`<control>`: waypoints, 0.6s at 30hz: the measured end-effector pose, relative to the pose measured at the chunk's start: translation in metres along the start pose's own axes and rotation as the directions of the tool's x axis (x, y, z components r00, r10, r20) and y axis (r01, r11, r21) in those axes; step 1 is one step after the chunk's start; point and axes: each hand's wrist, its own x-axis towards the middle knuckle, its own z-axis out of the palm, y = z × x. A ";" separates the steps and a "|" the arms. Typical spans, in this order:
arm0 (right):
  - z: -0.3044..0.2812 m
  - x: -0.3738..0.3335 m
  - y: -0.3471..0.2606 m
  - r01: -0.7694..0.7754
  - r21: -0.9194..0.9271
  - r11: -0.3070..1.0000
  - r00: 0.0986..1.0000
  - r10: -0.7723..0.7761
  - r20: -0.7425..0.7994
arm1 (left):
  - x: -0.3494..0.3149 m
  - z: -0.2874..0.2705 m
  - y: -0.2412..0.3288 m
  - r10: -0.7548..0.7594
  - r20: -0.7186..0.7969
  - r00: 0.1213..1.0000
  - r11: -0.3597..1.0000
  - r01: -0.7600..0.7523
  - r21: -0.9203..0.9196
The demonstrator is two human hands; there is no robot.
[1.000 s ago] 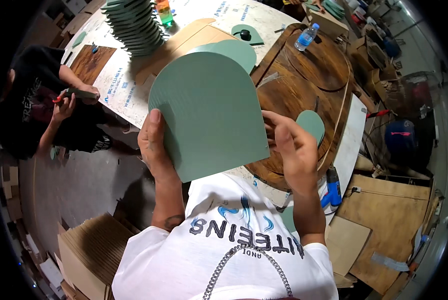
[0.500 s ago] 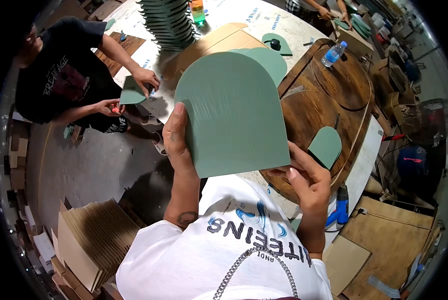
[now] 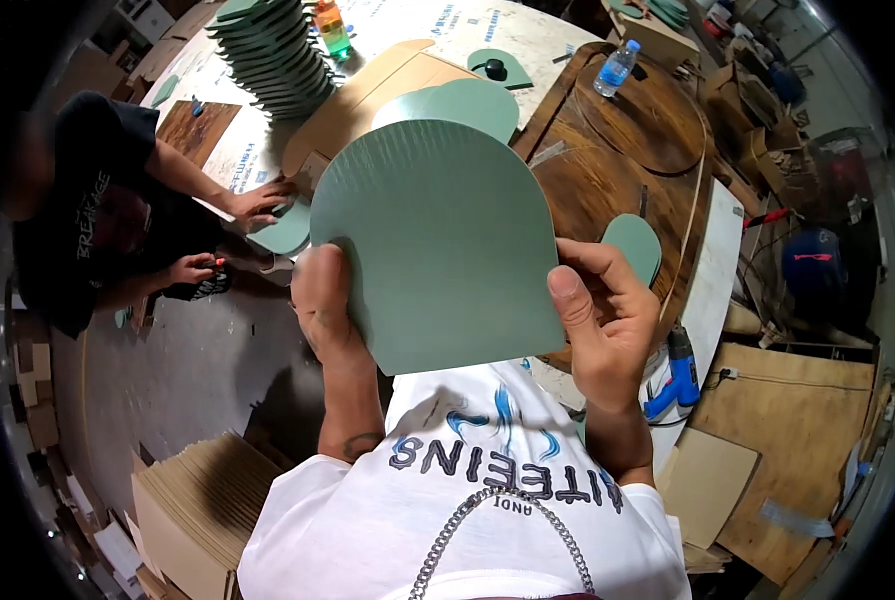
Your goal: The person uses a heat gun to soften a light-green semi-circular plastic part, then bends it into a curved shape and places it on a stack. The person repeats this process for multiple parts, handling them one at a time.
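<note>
A flat sage-green panel with a rounded top and straight bottom edge is held up in front of my chest. My left hand grips its left edge low down, thumb on the near face and the other fingers hidden behind. On the right edge my right hand closes with its thumb in front, its fingers partly behind the panel. Beyond it, more green rounded panels lie on a brown cardboard sheet. A smaller green piece rests on the dark wooden board near my right hand.
At left a co-worker touches another green panel at the table edge. A tall stack of green panels stands behind. Bottles stand on the table. A blue heat gun lies at right; cardboard sheets sit lower left.
My right hand has moved up the panel's right edge, its thumb now on the near face. The panel has tilted slightly. The co-worker's green piece has come down onto the table edge.
</note>
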 end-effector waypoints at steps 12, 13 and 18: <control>-0.009 -0.008 -0.006 -0.036 -0.103 0.994 0.999 0.033 -0.024 | -0.001 0.034 0.009 -0.124 0.052 0.991 0.992 0.126 -0.032; -0.010 -0.009 -0.011 -0.066 -0.067 0.996 0.998 0.065 -0.007 | 0.001 0.034 0.007 -0.128 0.069 0.989 0.990 0.132 -0.051; -0.016 -0.012 -0.027 -0.188 0.053 0.981 0.978 0.182 0.100 | 0.005 0.027 -0.007 -0.092 0.163 0.982 0.979 0.119 -0.166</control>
